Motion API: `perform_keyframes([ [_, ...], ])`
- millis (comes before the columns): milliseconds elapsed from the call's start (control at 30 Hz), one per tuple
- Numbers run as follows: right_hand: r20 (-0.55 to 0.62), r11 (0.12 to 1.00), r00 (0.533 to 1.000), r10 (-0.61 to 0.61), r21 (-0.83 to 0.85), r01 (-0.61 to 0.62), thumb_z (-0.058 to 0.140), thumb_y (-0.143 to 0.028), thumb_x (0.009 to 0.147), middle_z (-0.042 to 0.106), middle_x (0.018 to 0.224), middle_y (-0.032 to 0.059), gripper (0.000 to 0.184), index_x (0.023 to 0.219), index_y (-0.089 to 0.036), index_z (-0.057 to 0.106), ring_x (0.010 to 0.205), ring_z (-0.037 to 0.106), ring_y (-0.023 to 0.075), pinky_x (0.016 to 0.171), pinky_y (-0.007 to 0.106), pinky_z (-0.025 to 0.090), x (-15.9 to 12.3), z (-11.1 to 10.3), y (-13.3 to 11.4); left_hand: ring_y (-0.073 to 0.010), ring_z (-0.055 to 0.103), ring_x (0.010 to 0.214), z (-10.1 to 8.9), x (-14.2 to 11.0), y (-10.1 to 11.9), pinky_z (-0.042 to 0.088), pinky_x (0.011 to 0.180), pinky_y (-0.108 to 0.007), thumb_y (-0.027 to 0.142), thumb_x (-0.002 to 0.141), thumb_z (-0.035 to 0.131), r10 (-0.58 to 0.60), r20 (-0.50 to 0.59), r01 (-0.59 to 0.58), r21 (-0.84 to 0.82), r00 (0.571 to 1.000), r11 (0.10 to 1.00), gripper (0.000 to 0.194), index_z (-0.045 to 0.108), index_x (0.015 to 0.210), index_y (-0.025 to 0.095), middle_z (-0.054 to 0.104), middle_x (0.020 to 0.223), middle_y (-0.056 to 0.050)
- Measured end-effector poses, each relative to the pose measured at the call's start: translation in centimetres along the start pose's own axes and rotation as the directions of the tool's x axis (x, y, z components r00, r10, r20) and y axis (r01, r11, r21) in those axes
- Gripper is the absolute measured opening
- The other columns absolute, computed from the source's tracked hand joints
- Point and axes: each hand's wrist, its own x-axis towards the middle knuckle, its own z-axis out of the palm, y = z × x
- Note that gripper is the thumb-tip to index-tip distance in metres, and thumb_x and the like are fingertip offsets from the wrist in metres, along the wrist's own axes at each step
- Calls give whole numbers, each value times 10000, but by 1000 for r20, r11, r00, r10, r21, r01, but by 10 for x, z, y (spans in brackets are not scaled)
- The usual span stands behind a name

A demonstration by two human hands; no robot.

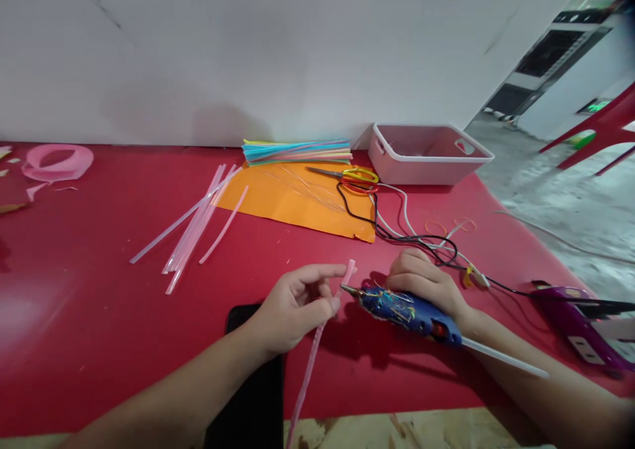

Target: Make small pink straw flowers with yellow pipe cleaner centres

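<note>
My left hand (pixel 298 303) pinches a long pink plastic straw (pixel 312 363) near its upper end; the lower part hangs down past the table's front edge. In my right hand (pixel 427 282) is a blue glue gun (pixel 409 313), smeared with dried glue and coloured bits. Its metal nozzle points left and meets or nearly meets the straw beside my left fingertips; I cannot tell if they touch. A whitish glue stick (pixel 506 358) sticks out of the gun's back end. The trigger is hidden by the gun's body and my fingers.
Several pink straws (pixel 193 231) lie on the red table (pixel 99 336). Behind are an orange envelope (pixel 297 198), a bundle of coloured straws (pixel 297 151), scissors (pixel 360 176) and a pink basket (pixel 421 164). Cables (pixel 397 234) run to a purple power strip (pixel 570 323). A black flat object (pixel 253 396) lies under my left forearm.
</note>
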Motion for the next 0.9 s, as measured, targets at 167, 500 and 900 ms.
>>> perform_keyframes([
  [167,-30,999,1000,7,-32,-8,490,-287,959,607,755,29,143,952,-211,612,735,561,176,769,378,417,0,0,0,-76,487,610,-3,1,-3,425,621,-247,162,726,674,43,55,-44,23,998,999,455,666,1179,199,516,666,56],
  [500,-4,999,1000,-4,-53,4,491,-279,955,597,793,37,120,996,-215,584,748,550,178,787,394,411,-2,-2,4,-78,469,627,-2,1,-3,432,644,-252,176,746,670,34,94,-35,15,995,999,484,647,1226,232,482,704,54],
  [900,-41,997,998,-42,-60,40,458,-268,976,589,770,35,150,976,-184,581,721,551,159,747,357,409,3,-3,1,-59,459,598,-3,1,-4,440,617,-230,149,729,680,31,136,-27,-30,990,999,495,661,1213,249,460,682,64],
])
